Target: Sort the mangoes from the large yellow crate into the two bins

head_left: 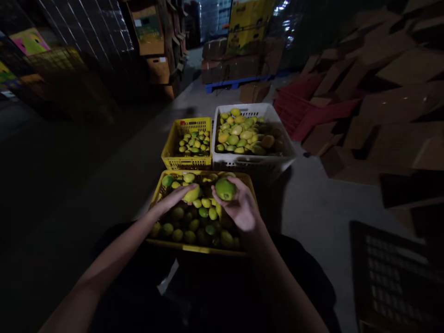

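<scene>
My right hand (243,203) grips a green lemon (225,189), held up over the near yellow crate (204,250). On the left, my left hand (176,196) has its fingers around a yellow lemon (192,193) above the same crate. Many green and yellow lemons fill that crate, those at the near side lying in shadow. Behind it stand a smaller yellow crate (187,161) with small lemons and a white crate (249,159) heaped with larger yellow-green ones. My forearms cover part of the near crate's sides.
A red crate (294,111) with cardboard boxes (391,111) piled over and around it stands at the right. At the lower right lies a dark slatted crate (391,273). Further back, stacked boxes (232,67) rest on a blue pallet (222,86).
</scene>
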`<state>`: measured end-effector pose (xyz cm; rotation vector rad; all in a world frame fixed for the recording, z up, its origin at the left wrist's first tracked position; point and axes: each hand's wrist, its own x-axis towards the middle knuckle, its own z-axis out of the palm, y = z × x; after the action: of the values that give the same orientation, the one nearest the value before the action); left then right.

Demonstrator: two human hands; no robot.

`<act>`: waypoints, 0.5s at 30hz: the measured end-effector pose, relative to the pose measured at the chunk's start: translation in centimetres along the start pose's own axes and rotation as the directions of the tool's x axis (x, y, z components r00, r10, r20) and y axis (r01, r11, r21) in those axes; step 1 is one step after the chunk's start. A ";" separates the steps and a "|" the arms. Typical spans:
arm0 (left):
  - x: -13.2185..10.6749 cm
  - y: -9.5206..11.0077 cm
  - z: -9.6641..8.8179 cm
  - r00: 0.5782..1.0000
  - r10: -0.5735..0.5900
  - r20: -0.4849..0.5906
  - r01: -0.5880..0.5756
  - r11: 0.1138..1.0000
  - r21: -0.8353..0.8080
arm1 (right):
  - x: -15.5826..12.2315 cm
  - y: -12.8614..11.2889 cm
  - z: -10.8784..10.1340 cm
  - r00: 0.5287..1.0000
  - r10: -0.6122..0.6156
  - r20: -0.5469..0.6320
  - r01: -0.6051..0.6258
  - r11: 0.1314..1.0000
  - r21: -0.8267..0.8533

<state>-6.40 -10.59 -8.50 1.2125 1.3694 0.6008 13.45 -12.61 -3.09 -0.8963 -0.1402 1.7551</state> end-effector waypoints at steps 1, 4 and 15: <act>-0.8 0.9 -0.3 1.000 0.018 -0.001 -0.018 0.993 -0.120 | -0.1 0.2 0.2 0.999 0.029 -0.041 -0.028 1.000 0.010; -2.8 2.1 -0.2 0.992 0.058 -0.116 -0.095 0.933 -0.348 | -0.2 0.8 0.8 0.989 0.132 -0.073 -0.132 0.991 -0.002; -2.6 4.9 1.9 0.975 0.137 -0.174 -0.217 0.750 -0.625 | 0.5 2.0 1.8 0.974 0.190 0.126 -0.167 0.971 -0.172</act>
<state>-3.60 -11.82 -3.52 0.7453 1.0047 1.1862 10.73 -12.33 -3.06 -0.9230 -0.3058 1.9983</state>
